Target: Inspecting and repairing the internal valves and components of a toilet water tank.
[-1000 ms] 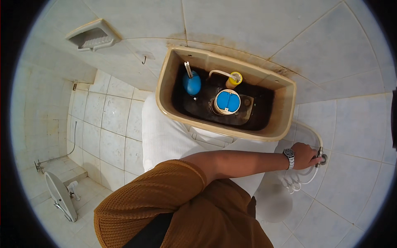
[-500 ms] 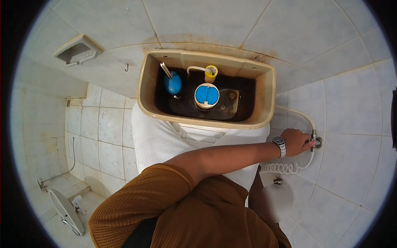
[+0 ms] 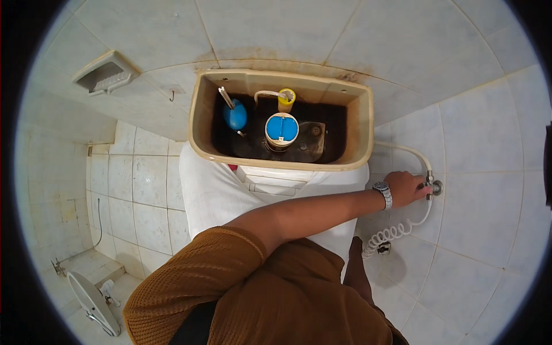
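My left hand (image 3: pixel 407 188), with a metal-band wristwatch (image 3: pixel 383 195) on its wrist, reaches across to the right-hand wall. Its fingers are closed on a small metal angle valve (image 3: pixel 428 185). From this valve a white hose (image 3: pixel 411 148) curves up to the cistern, while a coiled white hose (image 3: pixel 391 232) hangs below. The open beige cistern (image 3: pixel 279 165) has a dark inside, with a blue float (image 3: pixel 236 115), a yellow-topped tube (image 3: pixel 287 100) and a round flush valve with a blue top (image 3: pixel 282 127). My right hand (image 3: pixel 356 248) hangs low beside the coil's end; its fingers are indistinct.
Pale tiled walls stand close behind and to the right. A soap dish (image 3: pixel 108 75) and a small hook (image 3: pixel 172 96) are on the back wall. White cloth (image 3: pixel 210 195) lies below the cistern. A white basin (image 3: pixel 89 299) with a tap stands at lower left.
The view has shifted slightly. My left hand stays on the angle valve. The coiled hose now slopes downward instead of lying nearly level, and my right forearm shows more plainly.
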`<state>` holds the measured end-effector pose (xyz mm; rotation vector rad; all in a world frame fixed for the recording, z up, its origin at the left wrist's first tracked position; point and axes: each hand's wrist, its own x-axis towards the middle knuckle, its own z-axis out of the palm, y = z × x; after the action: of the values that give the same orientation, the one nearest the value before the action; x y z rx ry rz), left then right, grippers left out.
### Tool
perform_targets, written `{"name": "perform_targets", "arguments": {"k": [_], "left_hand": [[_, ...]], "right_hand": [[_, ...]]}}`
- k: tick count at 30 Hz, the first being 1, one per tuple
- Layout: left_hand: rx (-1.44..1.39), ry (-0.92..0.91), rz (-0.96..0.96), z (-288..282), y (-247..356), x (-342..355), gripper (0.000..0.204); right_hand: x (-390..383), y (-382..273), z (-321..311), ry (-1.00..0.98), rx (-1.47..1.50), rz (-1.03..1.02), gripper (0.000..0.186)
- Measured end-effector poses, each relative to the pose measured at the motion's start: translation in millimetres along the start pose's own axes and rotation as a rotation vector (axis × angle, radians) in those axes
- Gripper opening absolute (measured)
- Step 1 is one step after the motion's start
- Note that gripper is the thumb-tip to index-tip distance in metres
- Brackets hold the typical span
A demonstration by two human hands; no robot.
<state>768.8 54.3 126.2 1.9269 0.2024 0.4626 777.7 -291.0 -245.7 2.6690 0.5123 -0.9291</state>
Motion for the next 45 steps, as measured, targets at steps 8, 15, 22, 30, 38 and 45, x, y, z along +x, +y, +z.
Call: {"name": "perform_targets", "arguments": {"k": [8,15,22,30,38,45], "left_hand": [[-0.025,-0.094,-0.058,9,4,8,0.044],[0.057,-0.048,0.053,14,-18,17,0.043],[-0.125,-0.205,-0.086,10,-2,23,0.039],[0.574,-0.191,0.127,2,1,16,0.033],[0.267,-0.262,0.289,-3,38,13,0.046],[0.387,0.194,0.339,-163,55,-106,0.043]], "right_hand": [[-98,26,10,-0.187,-0.038,0.099,0.039],[-122,34,20,-0.098,0.212,0.366,0.035],[-144,26,13,0.085,0.506,0.445,0.040],[-122,3,17,-0.127,0.281,0.142,0.048],[-44,80,128,-0.246,-0.039,0.164,0.051],[-50,-77,3,-0.280,-0.078,-0.119,0.050]]}}
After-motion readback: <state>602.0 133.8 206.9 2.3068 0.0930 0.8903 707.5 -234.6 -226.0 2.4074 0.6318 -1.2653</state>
